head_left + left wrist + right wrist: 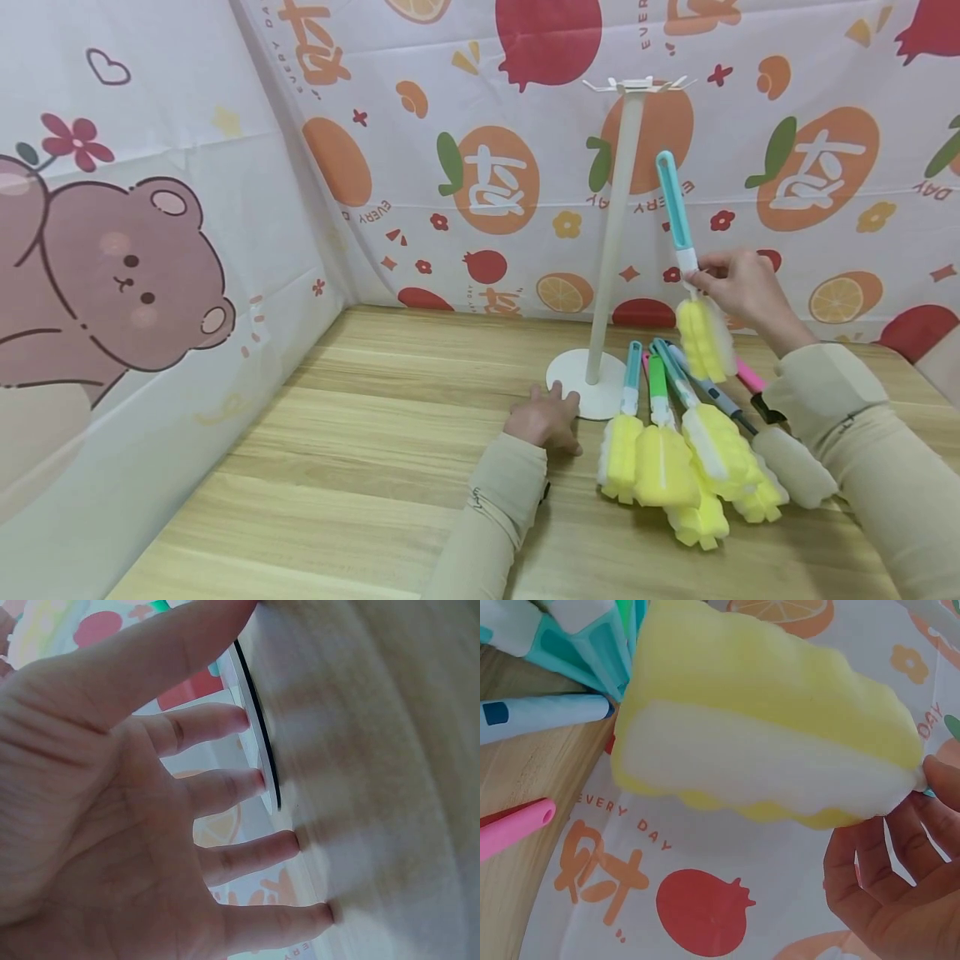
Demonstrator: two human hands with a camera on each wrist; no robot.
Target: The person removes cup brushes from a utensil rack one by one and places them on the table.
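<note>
My right hand (738,287) pinches a sponge brush (701,333) at the neck, just below its teal handle. The brush hangs in the air with the handle's looped end up and its yellow and white sponge head down, beside a white stand (617,217). In the right wrist view that sponge head (772,720) fills the upper middle. My left hand (546,417) rests with spread fingers on the table edge of the stand's round base (577,375). In the left wrist view, two fingertips (251,778) touch the base's rim, and others touch the wood.
Several more sponge brushes lie in a pile right of the base, among them a green-handled one (657,379) and a grey-headed one (795,467). A pink handle (750,377) shows behind them. Small hooks (637,85) ring the stand's top. Printed cloth (420,167) hangs behind the wooden table (337,467).
</note>
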